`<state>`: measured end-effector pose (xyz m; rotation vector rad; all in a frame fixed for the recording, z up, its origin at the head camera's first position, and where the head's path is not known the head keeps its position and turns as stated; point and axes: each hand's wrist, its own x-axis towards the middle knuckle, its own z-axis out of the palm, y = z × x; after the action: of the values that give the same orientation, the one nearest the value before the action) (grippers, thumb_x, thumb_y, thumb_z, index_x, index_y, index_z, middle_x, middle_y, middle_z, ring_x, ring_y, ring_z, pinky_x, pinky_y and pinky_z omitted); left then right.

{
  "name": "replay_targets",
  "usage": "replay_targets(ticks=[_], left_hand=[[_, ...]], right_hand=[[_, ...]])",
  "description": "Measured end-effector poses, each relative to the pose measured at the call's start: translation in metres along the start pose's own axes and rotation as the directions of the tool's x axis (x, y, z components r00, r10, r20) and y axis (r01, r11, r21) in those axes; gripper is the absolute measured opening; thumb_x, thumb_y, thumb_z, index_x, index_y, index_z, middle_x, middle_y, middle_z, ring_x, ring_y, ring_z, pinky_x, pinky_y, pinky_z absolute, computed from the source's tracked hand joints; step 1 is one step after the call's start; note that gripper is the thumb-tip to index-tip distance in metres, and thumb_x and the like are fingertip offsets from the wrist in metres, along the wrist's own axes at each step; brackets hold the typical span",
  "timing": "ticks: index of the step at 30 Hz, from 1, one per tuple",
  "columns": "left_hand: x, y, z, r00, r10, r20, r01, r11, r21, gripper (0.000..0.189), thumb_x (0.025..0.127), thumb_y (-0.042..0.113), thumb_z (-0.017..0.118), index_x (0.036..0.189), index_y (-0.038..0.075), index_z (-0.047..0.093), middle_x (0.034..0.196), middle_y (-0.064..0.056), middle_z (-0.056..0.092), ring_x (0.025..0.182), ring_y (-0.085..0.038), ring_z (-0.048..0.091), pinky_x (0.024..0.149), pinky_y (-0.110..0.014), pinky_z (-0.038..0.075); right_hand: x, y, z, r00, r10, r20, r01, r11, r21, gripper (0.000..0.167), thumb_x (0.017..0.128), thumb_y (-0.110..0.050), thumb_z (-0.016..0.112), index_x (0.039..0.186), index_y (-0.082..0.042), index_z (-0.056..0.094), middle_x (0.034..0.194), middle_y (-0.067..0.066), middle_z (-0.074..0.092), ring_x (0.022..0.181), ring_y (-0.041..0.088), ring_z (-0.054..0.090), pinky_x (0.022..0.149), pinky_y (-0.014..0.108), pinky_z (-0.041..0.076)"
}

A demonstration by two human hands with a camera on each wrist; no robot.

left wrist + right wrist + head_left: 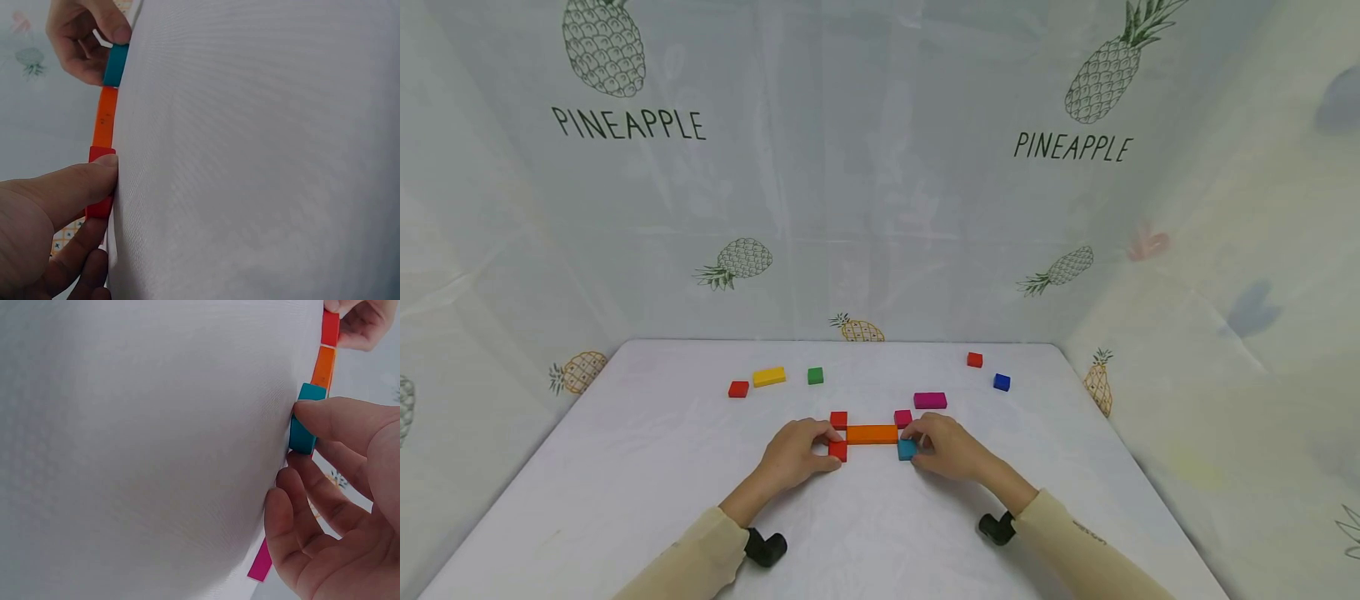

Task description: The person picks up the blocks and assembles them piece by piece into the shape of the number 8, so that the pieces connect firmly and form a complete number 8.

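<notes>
An orange bar block point(872, 435) lies crosswise on the table, with small blocks at its ends. At its left end are a red block point(838, 419) on the far side and a nearer red block point(837, 452). My left hand point(797, 454) pinches the nearer red one between thumb and fingers. At the right end sit a pink block point(903, 418) and, nearer, a teal block point(907, 450). My right hand point(951, 448) grips the teal block, thumb on its near face in the right wrist view. Fingers partly cover both held blocks.
Behind to the left lie a red block point(738, 389), a yellow bar point(769, 377) and a green cube point(816, 376). A magenta bar point(930, 401), a blue cube point(1002, 382) and another red cube point(974, 360) lie at the right. A pineapple-print curtain point(880, 183) surrounds the white table point(647, 450).
</notes>
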<state>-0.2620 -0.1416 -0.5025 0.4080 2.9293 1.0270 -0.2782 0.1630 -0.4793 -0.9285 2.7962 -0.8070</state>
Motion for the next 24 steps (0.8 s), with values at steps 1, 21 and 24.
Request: replay_targets(ticks=[1,21,24], left_hand=[[0.000,0.000,0.000,1.000,0.002,-0.001,-0.002,1.000,0.000,0.028,0.083,0.024,0.093,0.105,0.025,0.077,0.103,0.007,0.071,0.103,-0.018,0.060,0.095,-0.048,0.055],[-0.001,0.002,-0.002,1.000,0.001,0.005,-0.002,1.000,0.010,0.028,0.083,0.025,0.093,0.105,0.025,0.076,0.105,0.007,0.071,0.104,-0.019,0.060,0.097,-0.049,0.055],[-0.001,0.002,-0.002,1.000,0.003,0.006,-0.003,1.000,0.009,0.028,0.083,0.025,0.093,0.105,0.025,0.076,0.105,0.007,0.071,0.104,-0.019,0.060,0.097,-0.049,0.055]], right_hand=[[0.000,0.000,0.000,1.000,-0.001,-0.002,0.001,1.000,0.003,0.031,0.090,-0.005,0.082,0.119,-0.008,0.073,0.103,0.003,0.069,0.095,0.024,0.063,0.081,0.027,0.057],[-0.009,0.029,-0.036,0.994,0.092,-0.062,-0.090,0.995,0.037,0.036,0.094,-0.009,0.080,0.129,-0.007,0.071,0.118,0.009,0.071,0.103,0.025,0.067,0.086,0.035,0.059],[-0.010,0.040,-0.046,0.988,0.123,-0.092,-0.120,0.992,0.038,0.037,0.095,-0.010,0.080,0.130,-0.006,0.070,0.120,0.013,0.070,0.105,0.026,0.067,0.088,0.040,0.060]])
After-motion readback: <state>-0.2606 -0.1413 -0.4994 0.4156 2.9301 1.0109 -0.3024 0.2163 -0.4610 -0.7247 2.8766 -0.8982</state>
